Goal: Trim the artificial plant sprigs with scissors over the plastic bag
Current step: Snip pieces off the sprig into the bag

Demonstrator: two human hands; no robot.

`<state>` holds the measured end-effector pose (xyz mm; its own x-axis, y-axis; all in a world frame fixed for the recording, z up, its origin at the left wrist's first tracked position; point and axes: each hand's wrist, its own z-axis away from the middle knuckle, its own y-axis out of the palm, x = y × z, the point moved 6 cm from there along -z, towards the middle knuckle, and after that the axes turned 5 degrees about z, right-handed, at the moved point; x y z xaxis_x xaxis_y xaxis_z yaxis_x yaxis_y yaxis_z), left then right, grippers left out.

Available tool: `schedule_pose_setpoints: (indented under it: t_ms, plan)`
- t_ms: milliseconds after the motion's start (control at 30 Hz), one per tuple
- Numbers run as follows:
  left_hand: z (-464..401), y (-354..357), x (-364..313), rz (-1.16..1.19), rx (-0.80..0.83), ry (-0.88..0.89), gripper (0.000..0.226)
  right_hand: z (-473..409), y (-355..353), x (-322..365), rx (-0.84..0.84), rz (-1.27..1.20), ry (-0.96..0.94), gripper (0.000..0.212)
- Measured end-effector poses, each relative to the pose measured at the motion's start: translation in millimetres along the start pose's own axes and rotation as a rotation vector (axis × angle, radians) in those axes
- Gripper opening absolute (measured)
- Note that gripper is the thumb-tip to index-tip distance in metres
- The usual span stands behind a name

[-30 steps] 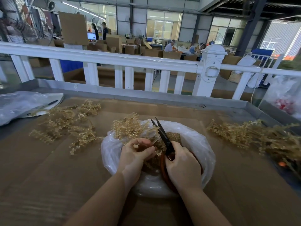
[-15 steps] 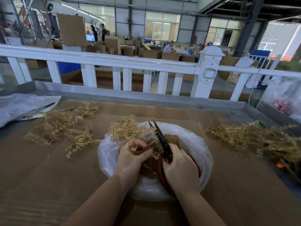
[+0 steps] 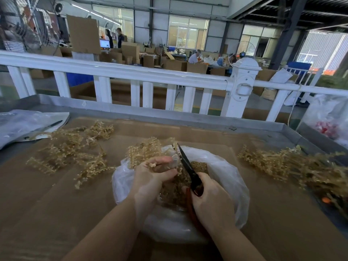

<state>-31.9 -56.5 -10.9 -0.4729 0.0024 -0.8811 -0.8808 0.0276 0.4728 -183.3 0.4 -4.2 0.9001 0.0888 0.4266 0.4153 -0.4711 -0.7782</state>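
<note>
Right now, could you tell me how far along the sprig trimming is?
Probably midway. Done, it seems: a pile of sprigs lies on the left of the table, and cuttings sit in the bag. In hand: the left hand holds a sprig over the bag while the right hand works the scissors beside it. Left, likely: the right pile.

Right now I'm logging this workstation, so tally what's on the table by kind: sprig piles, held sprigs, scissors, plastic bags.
Loose sprig piles: 2 (left pile, right pile)
Held sprig: 1
Scissors: 1
Plastic bags: 2 (trimmings bag, flat bag)
Total: 6
</note>
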Motion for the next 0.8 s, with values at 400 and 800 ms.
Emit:
schedule_pose_setpoints:
  t_ms: [400, 800]
  plan:
    - [-19, -11, -23, 0.007, -0.004, 0.052, 0.034, -5, -37, 9, 0.29, -0.126, -0.077, 0.025]
    - [-16, -5, -24, -0.032, 0.105, 0.089, 0.034, -2, -28, 15, 0.331, -0.016, -0.101, 0.031]
